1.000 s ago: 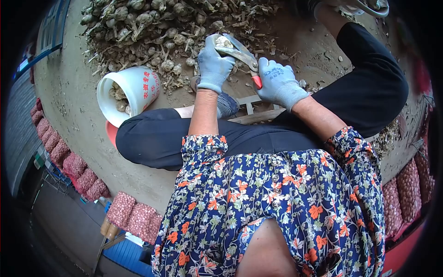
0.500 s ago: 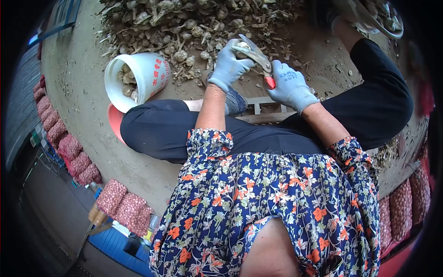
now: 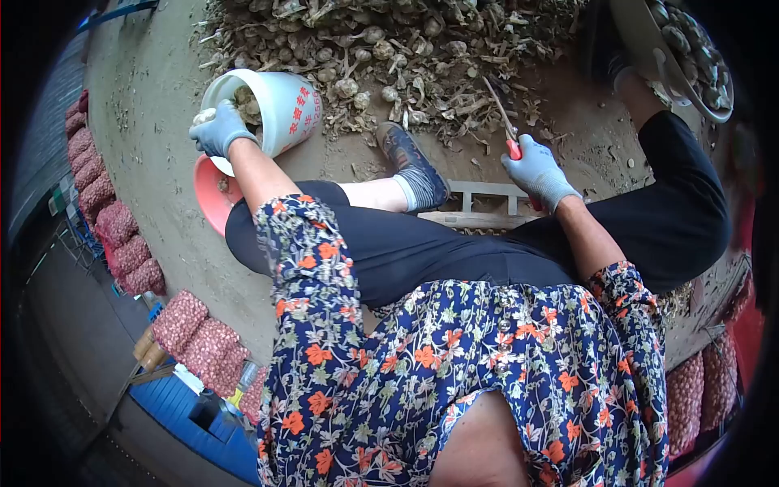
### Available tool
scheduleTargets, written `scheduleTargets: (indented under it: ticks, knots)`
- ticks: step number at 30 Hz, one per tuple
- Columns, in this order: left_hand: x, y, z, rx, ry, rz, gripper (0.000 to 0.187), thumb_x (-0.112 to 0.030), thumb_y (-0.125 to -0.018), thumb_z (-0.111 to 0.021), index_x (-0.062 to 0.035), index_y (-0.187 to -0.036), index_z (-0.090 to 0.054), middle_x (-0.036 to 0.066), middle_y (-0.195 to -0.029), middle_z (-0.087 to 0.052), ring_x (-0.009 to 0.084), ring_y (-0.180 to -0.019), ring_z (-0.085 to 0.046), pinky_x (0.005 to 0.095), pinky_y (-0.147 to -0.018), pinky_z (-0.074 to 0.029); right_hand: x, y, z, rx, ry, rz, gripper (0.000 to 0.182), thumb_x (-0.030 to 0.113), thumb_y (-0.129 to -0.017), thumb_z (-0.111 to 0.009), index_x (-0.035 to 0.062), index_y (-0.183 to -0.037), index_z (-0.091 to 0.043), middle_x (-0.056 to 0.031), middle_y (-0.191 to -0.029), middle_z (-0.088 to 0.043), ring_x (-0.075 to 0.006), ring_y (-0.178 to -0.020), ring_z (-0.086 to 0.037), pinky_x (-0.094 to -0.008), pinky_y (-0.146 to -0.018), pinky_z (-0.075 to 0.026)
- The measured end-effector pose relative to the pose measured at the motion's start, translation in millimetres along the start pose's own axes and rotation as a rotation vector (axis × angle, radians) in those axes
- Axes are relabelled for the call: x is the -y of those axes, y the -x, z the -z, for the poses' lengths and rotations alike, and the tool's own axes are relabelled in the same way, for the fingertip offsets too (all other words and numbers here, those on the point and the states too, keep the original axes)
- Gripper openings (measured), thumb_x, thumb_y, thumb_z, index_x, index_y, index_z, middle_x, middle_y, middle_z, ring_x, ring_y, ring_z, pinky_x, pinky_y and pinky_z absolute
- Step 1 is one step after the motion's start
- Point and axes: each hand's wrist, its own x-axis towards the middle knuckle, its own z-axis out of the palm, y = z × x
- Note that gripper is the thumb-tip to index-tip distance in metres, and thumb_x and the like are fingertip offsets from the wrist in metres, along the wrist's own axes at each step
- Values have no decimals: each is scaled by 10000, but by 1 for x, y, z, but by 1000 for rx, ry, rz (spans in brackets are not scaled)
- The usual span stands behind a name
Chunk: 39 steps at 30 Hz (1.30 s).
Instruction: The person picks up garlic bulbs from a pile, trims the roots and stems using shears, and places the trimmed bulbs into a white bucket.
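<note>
My left hand (image 3: 221, 133), in a grey glove, is at the mouth of a white bucket (image 3: 294, 122) with red lettering. Its fingers are closed on a pale garlic bulb (image 3: 204, 117). The bucket lies tilted towards the left, and several bulbs show inside it. My right hand (image 3: 539, 170), gloved too, grips pruning shears (image 3: 505, 120) by their red handles, the blades pointing up and away from me. Beyond both hands spreads a heap of dried garlic (image 3: 381, 53) with stalks.
A pink basin (image 3: 213, 197) sits below the bucket, beside my knee. Another bucket (image 3: 649, 57) holding garlic stands at the upper right. A slatted wooden piece (image 3: 479, 219) lies between my legs. Filled mesh sacks (image 3: 213, 351) line the left side, with more sacks (image 3: 686, 398) at the right.
My left hand has swung left from the shears to the bucket, carrying the garlic bulb. My right hand keeps the shears, now apart from the left hand and turned more upright.
</note>
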Motion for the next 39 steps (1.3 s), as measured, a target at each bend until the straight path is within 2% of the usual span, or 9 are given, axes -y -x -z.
scheduleTargets:
  ticks: [2,5,11,15,17,19,28,35,39]
  knots:
    - [5,7,-20,-131,-509,-427,386,-110,-709,-599,10,-1051,-465,272,-1008,-575,403,-898,-588,477,-818,-479,6,-1,0,28,10,-9,383,307,-825,-525,-33,-999,-491,-298,-981,-605,-426,-967,-586,-448,-846,-458]
    - [36,33,-73,507,-181,-929,237,-102,-781,-490,-60,-995,-581,216,-1020,-578,373,-919,-584,453,-795,-463,7,-4,0,69,50,-28,381,299,-821,-532,-32,-1005,-486,-299,-966,-608,-425,-963,-587,-448,-844,-458]
    - [117,94,-130,1069,-813,-722,683,-80,-737,-632,-157,-1359,-360,189,-1342,-418,382,-1230,-427,395,-989,-408,0,-9,2,79,55,-126,383,296,-806,-544,-23,-1007,-480,-295,-963,-609,-417,-947,-596,-455,-831,-462]
    - [115,101,-150,995,-636,-633,551,-182,-744,-685,-146,-1253,-478,143,-1155,-575,328,-1042,-564,412,-887,-462,9,-12,4,129,26,-176,395,310,-808,-541,-26,-1006,-477,-292,-963,-611,-417,-951,-595,-452,-836,-461]
    - [104,92,-153,1322,-140,371,550,-281,-747,-734,-145,-1232,-514,74,-951,-617,221,-763,-598,409,-685,-512,9,-13,0,134,30,-111,418,324,-804,-551,-30,-1014,-475,-299,-977,-604,-416,-967,-590,-453,-843,-459]
    - [77,89,-124,1519,299,860,238,-357,-838,-643,-148,-952,-634,-4,-710,-537,147,-600,-531,335,-565,-477,8,-13,-5,110,-7,-78,413,330,-796,-572,-27,-980,-473,-288,-959,-601,-415,-947,-587,-442,-825,-457]
    - [40,127,-97,2038,781,756,334,-272,-856,-597,-47,-1102,-579,123,-951,-658,221,-763,-627,376,-681,-540,8,-4,-2,86,-216,226,313,237,-771,-601,5,-944,-480,-235,-920,-599,-395,-894,-575,-414,-774,-448]
    - [11,198,-68,1470,10,-430,461,-268,-666,-796,9,-1000,-639,110,-906,-687,183,-793,-647,293,-720,-499,12,3,-2,-141,20,183,317,257,-833,-524,20,-1040,-490,-248,-1004,-595,-380,-983,-577,-431,-840,-456]
    - [-32,229,-13,1403,-160,-620,419,-293,-637,-763,-23,-943,-665,153,-862,-681,229,-786,-656,332,-725,-501,18,4,-3,-220,27,218,360,327,-863,-480,9,-1030,-500,-262,-1013,-596,-380,-990,-581,-433,-848,-459]
